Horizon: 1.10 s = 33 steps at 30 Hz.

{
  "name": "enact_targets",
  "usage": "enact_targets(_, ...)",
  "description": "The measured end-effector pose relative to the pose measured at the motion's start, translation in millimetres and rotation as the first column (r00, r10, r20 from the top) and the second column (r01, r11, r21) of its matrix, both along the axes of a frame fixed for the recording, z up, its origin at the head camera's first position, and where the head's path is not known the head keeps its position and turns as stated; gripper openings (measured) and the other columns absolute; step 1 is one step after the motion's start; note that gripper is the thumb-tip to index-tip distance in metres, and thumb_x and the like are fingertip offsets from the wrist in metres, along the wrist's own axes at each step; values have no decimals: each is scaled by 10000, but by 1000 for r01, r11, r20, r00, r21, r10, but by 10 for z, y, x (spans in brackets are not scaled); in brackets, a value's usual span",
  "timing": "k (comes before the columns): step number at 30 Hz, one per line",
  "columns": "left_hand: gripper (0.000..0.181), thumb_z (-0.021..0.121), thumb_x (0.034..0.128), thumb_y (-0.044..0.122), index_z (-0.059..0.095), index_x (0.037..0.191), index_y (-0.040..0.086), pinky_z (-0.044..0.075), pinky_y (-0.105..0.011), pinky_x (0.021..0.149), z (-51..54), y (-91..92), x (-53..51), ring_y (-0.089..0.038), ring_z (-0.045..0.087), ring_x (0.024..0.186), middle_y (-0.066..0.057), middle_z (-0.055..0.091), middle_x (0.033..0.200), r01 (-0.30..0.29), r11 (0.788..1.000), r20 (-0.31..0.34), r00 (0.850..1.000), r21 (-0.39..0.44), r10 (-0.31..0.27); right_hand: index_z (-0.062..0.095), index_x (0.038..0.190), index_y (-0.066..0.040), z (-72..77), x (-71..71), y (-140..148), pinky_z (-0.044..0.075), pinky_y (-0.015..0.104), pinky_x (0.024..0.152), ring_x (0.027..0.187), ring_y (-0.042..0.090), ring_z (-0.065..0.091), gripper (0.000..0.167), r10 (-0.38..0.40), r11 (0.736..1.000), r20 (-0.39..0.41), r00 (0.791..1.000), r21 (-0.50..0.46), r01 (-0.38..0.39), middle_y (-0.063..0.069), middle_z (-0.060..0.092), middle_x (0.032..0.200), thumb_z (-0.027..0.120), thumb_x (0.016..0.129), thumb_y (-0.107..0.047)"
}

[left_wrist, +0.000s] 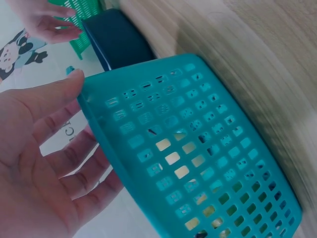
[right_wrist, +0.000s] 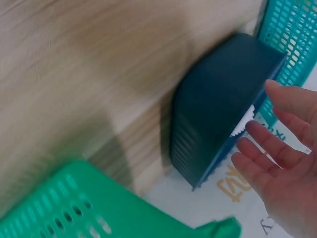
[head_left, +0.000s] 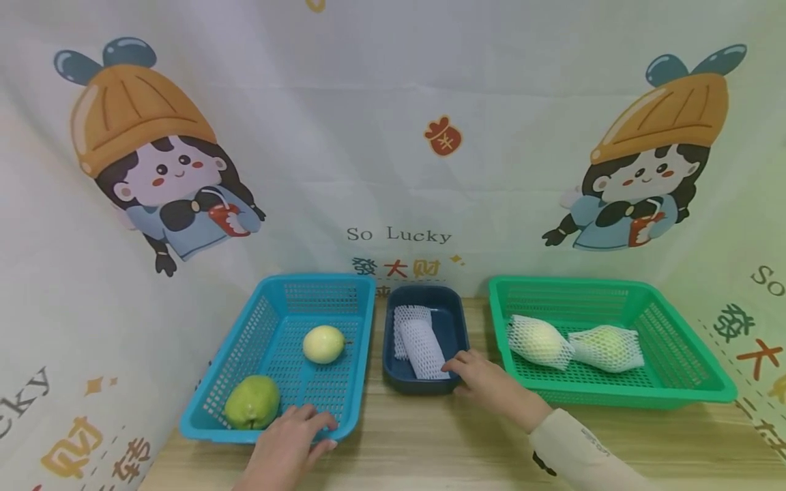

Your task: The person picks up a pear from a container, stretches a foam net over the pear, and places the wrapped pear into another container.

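My left hand is at the near rim of the blue basket, its fingers loosely bent over the edge. In the left wrist view the thumb lies by the basket corner. Inside that basket are a green, pear-like fruit and a pale yellow fruit with a stem. My right hand reaches over the near right corner of a navy tray, fingers partly extended. Two white foam net sleeves lie overlapped in the tray; the fingertips are close to the upper one, contact unclear.
A green basket at the right holds two net-sleeved fruits, one yellowish and one greenish. All containers stand on a wood-grain table. Behind them hangs a printed cloth.
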<state>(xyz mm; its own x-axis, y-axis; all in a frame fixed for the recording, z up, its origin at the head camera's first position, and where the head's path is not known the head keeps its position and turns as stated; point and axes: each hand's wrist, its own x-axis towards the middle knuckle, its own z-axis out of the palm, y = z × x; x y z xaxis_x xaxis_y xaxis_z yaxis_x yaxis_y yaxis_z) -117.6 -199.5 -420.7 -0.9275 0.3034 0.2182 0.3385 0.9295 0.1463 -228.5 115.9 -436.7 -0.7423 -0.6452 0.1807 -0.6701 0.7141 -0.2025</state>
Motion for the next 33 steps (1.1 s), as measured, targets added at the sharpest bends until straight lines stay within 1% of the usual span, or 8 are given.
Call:
enact_targets(5,169,740,743,313,642,864,248,445,-250,614,10,12,-13,-87,497,709,115,545,771,11,1000,6,1000,-2,-11,647,1011,-75,-123,-35,-43,503,322,727,872,189,556,243,1,1000,-71,997,-11,-1,50,630,945,713,777,-69)
enact_targets(8,177,744,737,316,636,858,245,444,-245,610,17,16,-10,-82,488,697,121,533,760,18,1000,5,1000,-2,-18,661,965,-98,-196,-55,-68,493,293,691,824,170,559,206,8,1000,-122,992,-8,-9,20,639,896,725,770,-89)
enact_targets(13,183,745,735,320,636,859,239,443,-239,603,18,12,-8,-79,484,685,122,519,745,29,1000,-13,999,-8,-29,676,902,-135,-271,-78,-104,477,258,630,749,147,559,142,20,999,-213,977,-32,-27,-14,628,810,727,772,-107)
enact_targets(16,181,744,738,315,638,861,235,451,-246,610,24,11,-10,-88,498,694,120,526,752,33,999,-16,999,-6,-33,685,883,-143,-291,-89,-110,475,261,616,730,145,562,126,12,999,-248,969,-42,-23,-22,628,790,725,772,-99)
enact_targets(24,181,748,738,303,639,861,228,441,-249,596,61,14,-13,-90,495,689,112,535,755,35,999,7,999,-4,-35,693,866,-155,-307,-111,-132,469,303,637,752,152,580,122,-6,1000,-269,963,-30,-2,-31,648,803,724,763,-96)
enact_targets(28,174,738,749,320,644,863,228,438,-249,588,81,7,-21,-86,508,695,111,544,761,30,1000,22,999,-4,-30,688,864,-165,-307,-104,-158,450,304,629,767,152,586,131,-20,1000,-258,966,-20,16,-36,659,821,726,757,-99)
enact_targets(33,188,711,777,342,659,906,215,464,-264,611,116,-17,-36,-95,565,747,98,591,815,21,1000,26,999,17,-22,685,861,-161,-292,-93,-194,411,292,611,771,155,584,136,-35,999,-240,970,-22,30,-35,665,831,727,753,-90)
